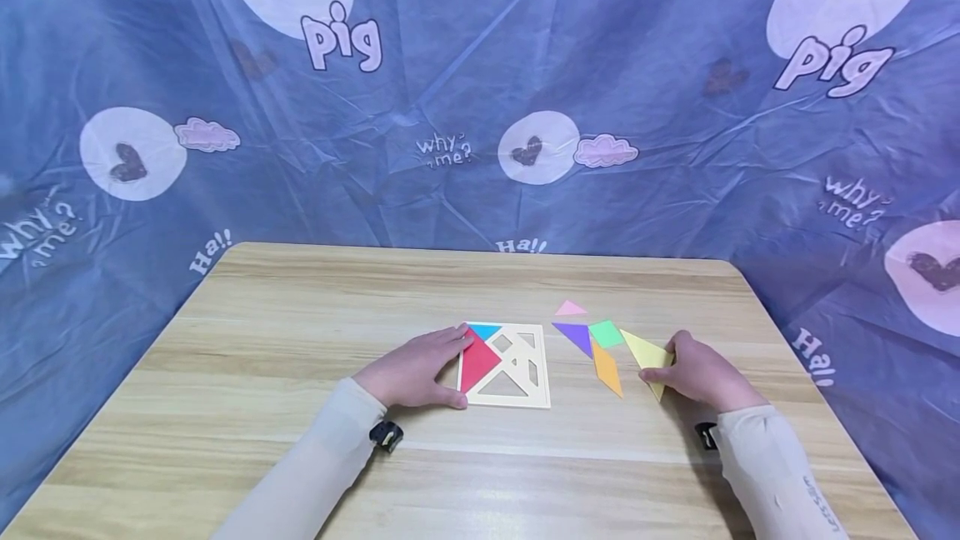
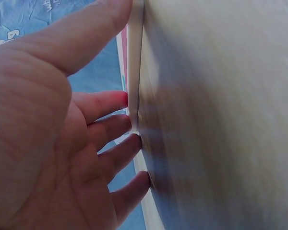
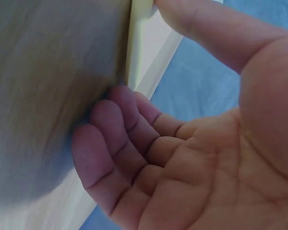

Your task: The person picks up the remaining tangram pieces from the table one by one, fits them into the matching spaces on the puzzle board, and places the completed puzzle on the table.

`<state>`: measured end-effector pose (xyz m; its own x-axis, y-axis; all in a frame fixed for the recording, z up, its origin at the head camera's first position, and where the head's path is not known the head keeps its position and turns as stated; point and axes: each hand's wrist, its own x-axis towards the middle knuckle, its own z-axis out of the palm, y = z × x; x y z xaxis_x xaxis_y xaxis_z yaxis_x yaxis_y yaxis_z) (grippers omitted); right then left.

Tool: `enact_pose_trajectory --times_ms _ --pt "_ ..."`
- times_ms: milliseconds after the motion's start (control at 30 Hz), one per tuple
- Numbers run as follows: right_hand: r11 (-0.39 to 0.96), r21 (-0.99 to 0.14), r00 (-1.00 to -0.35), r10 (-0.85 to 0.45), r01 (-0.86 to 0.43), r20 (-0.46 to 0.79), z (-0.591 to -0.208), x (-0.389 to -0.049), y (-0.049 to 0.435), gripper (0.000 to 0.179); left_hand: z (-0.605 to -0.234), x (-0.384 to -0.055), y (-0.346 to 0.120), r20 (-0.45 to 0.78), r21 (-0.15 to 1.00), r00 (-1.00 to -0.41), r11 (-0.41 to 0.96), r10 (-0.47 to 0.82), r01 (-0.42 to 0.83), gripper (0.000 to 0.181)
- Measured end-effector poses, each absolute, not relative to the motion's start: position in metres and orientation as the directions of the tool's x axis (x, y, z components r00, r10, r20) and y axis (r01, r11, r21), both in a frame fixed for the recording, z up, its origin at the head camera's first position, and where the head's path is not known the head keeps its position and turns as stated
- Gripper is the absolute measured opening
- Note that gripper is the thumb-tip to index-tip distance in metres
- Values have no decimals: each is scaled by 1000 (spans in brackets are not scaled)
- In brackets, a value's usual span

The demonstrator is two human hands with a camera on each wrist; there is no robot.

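Note:
My left hand [image 1: 416, 369] rests at the left side of a cream tangram board [image 1: 546, 365], thumb by its near corner and fingertips by its far corner. A red triangle [image 1: 477, 361] and a small blue triangle [image 1: 483, 331] lie in the board; its other cutouts show wood through them. In the left wrist view, the thumb and index fingertip touch the board's edge [image 2: 135, 62], the other fingertips low by the table. My right hand [image 1: 705, 373] pinches a large yellow triangle [image 1: 643, 348] between thumb and fingers, right of the other loose pieces. The right wrist view shows its other fingers curled at the tabletop.
Between board and right hand lie a pink triangle [image 1: 571, 307], a purple triangle [image 1: 576, 337], a green square [image 1: 606, 333] and an orange parallelogram [image 1: 607, 369]. All are on a wooden table [image 1: 300, 307], with a blue printed curtain [image 1: 450, 90] behind and at both sides.

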<state>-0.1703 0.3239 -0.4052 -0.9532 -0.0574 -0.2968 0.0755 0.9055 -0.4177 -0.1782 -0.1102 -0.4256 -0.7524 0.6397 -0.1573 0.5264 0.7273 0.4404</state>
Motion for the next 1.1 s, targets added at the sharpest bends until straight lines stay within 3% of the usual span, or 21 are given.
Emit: enact_pose_trajectory --times_ms 333,567,800,1100 --pt "932 -362 -959 -91 12 -267 -407 -173 324 72 -425 -178 -109 -160 440 -748 724 645 531 97" --pt "945 -326 -970 -112 -37 -214 -408 -170 322 54 -423 -178 -108 -161 434 -748 727 644 533 97" --pt "949 -314 -973 -45 30 -227 -401 -167 320 61 -422 -179 -108 -151 442 -746 719 649 536 98" --pt "912 -400 -958 -25 96 -287 -399 -167 320 63 -424 -178 -110 -153 443 -750 723 644 530 97"
